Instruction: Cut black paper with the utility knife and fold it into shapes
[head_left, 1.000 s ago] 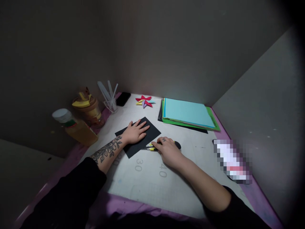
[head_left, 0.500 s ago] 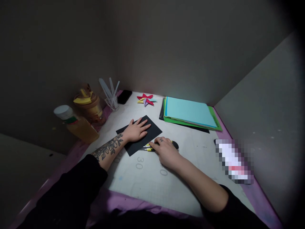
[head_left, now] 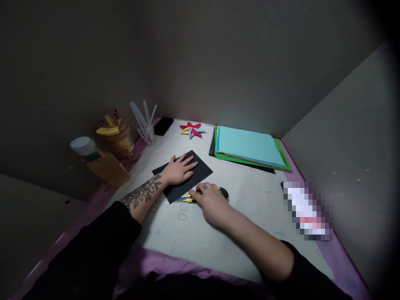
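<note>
The black paper (head_left: 203, 170) lies flat on the pale tabletop (head_left: 200, 246). The left hand (head_left: 178, 171) presses on it, palm down, fingers spread. At the black paper's near-right edge is the utility knife (head_left: 223, 193), blade out, its handle pinched under the curled fingers of the right hand (head_left: 213, 204). Beyond the black paper sits the folded paper star (head_left: 193, 130); to its far right, the coloured paper stack (head_left: 250, 146); to its far left, the black phone (head_left: 164, 126).

White, numbered table surface (head_left: 200, 246) bears 1 paper star (head_left: 192, 130), 1 paper stack (head_left: 250, 146).
</note>
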A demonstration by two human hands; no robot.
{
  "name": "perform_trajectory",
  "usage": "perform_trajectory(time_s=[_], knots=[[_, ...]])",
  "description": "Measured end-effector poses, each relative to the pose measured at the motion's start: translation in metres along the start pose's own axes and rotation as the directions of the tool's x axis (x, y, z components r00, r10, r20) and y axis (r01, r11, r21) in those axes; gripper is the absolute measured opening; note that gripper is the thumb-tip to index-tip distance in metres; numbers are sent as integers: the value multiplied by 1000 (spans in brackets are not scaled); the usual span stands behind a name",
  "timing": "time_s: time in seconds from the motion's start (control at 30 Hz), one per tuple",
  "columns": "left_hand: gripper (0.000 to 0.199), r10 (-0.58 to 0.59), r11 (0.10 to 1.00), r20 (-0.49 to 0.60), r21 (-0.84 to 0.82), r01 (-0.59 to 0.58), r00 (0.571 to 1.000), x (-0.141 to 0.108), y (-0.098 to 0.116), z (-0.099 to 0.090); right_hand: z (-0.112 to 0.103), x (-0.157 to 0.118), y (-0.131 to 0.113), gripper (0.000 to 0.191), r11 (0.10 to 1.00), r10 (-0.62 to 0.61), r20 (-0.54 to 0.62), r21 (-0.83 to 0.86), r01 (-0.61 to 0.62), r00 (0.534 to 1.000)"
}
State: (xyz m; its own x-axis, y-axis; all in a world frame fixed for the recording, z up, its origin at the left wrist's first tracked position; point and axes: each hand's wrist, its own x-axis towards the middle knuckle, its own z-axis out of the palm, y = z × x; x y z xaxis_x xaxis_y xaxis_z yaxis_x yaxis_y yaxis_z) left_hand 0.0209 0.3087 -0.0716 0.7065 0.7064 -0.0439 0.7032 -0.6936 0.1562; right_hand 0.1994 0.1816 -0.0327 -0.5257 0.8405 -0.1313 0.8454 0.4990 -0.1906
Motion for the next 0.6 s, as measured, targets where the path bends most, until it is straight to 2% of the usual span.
perform_trajectory(time_s=[0.23, 0.37, 0.43, 0.5, 0.57, 0.6], knots=[[51, 5, 1000, -8, -2, -5, 1000, 0, 2, -5, 3, -2, -22, 48, 977, -195, 6, 83, 194, 981], [51, 14, 999, -82, -29, -17, 996, -5, 2, -5, -9, -13, -10, 42, 952, -245, 10, 192, 239, 969], [47, 16, 998, -185, -54, -27, 983, -10, 1, -3, -17, -21, 9, 44, 944, -170, -35, 280, 173, 985], [42, 12, 997, -298, -70, -34, 954, -13, 2, -3, -24, -28, 36, 48, 932, -9, -134, 359, 57, 991], [38, 20, 997, -359, -65, -46, 933, -15, 4, -6, -28, -31, 70, 49, 904, 194, -271, 423, -65, 943], [37, 10, 998, -365, -54, -32, 931, -16, 5, -9, -28, -32, 89, 48, 892, 308, -341, 428, -145, 888]])
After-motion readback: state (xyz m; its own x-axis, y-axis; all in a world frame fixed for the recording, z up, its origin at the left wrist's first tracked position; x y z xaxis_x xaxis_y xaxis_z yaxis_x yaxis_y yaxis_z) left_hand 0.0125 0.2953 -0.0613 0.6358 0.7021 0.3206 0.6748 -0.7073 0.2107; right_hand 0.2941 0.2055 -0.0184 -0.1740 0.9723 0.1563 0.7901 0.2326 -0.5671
